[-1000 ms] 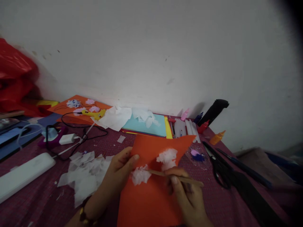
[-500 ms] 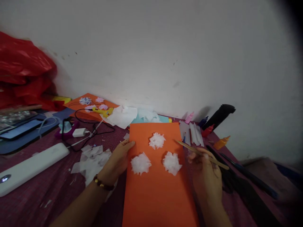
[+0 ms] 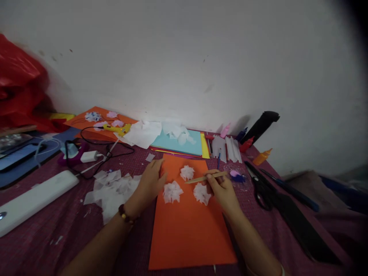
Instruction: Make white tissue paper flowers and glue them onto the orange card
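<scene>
An orange sheet of card [image 3: 189, 237] lies flat in front of me and carries three white crinkled paper flowers, one at the top [image 3: 187, 172], one at left [image 3: 173, 192] and one at right [image 3: 201, 193]. My right hand [image 3: 222, 189] pinches a flat wooden stick [image 3: 205, 178], its tip over the card between the flowers. At the card's upper left edge rests my left hand [image 3: 149, 182], thumb and fingers apart, slightly blurred. Beside that hand lies a pile of white tissue pieces [image 3: 112, 195].
A yellow glue gun [image 3: 117, 129] lies on another orange sheet at back left. Left are a white power strip [image 3: 40, 199] and cables. Blue and yellow paper [image 3: 181, 143] sits behind the card. Right are small paint bottles [image 3: 262, 156], scissors [image 3: 260, 188] and a black strip [image 3: 304, 226].
The orange card has gone from tilted up to lying flat. My right hand has moved left with the stick, over the card. My left thumb no longer presses on its edge.
</scene>
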A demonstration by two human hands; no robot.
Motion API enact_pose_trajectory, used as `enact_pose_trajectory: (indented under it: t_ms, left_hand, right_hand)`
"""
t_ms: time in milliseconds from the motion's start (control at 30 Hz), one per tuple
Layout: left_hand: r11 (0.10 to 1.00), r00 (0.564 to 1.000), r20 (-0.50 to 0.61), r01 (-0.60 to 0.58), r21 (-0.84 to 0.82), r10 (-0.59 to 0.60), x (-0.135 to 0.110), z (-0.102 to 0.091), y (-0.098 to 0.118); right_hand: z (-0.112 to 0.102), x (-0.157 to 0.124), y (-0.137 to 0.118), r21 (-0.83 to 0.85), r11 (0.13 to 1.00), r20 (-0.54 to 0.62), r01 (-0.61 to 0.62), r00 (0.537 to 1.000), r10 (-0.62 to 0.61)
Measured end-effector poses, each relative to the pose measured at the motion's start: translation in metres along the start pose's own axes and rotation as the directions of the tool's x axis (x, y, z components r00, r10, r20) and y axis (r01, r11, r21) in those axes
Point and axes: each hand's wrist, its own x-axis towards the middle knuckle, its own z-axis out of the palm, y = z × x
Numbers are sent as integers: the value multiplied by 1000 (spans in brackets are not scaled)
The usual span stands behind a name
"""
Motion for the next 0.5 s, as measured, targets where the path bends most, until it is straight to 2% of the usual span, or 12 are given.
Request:
enact_pose_trajectory:
  t_ms: [67, 133, 233, 300, 500]
  left_hand:
    - [990, 998, 52, -33, 135, 26, -2, -4, -3]
    - [984, 984, 172, -65, 169, 36, -5, -5, -3]
    - [978, 926, 374, -116, 175, 43, -12, -5, 0]
    - [975, 883, 468, -133, 179, 35, -15, -6, 3]
    - [984, 829, 559, -109, 143, 11, -16, -10, 12]
  right_hand:
    - [3, 4, 0, -19, 1000, 34, -22, 999, 22]
    - [5, 8, -1, -23, 999, 58, -43, 997, 44]
    - [9, 12, 0, -24, 996, 110, -92, 990, 94]
    - [13, 12, 1, -22, 992, 143, -121, 982, 123]
    - [17, 10, 1, -7, 989, 188, -146, 971, 145]
